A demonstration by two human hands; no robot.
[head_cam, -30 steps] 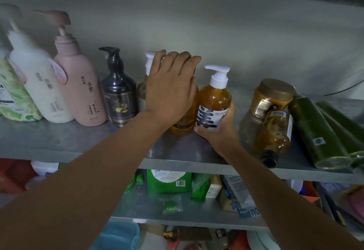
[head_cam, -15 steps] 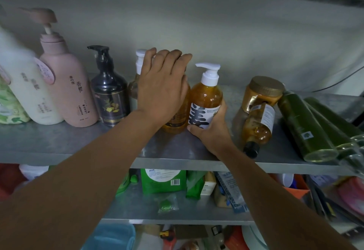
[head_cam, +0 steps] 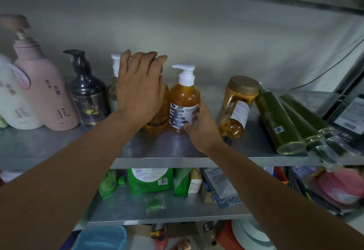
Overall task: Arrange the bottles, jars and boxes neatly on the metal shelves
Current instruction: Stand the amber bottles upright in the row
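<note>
On the upper metal shelf (head_cam: 157,149) stands an orange pump bottle (head_cam: 184,96) with a white pump and a black-and-white label. My right hand (head_cam: 202,129) grips its lower part, thumb on the label and fingers behind. Just left of it stands an amber bottle (head_cam: 157,119), touching the pump bottle. My left hand (head_cam: 139,92) lies flat against that bottle with fingers straight and tips over its top, hiding most of it.
To the left stand a clear white-capped bottle (head_cam: 113,90), a black pump bottle (head_cam: 88,96), a pink one (head_cam: 47,96) and a white one (head_cam: 11,102). On the right are a gold-lidded jar (head_cam: 243,90), a lying amber bottle (head_cam: 234,119) and lying green bottles (head_cam: 275,119). Green packs (head_cam: 149,178) fill the lower shelf.
My view has drifted a little to the right, so the shelf row sits further left. Both hands stay on the same two bottles.
</note>
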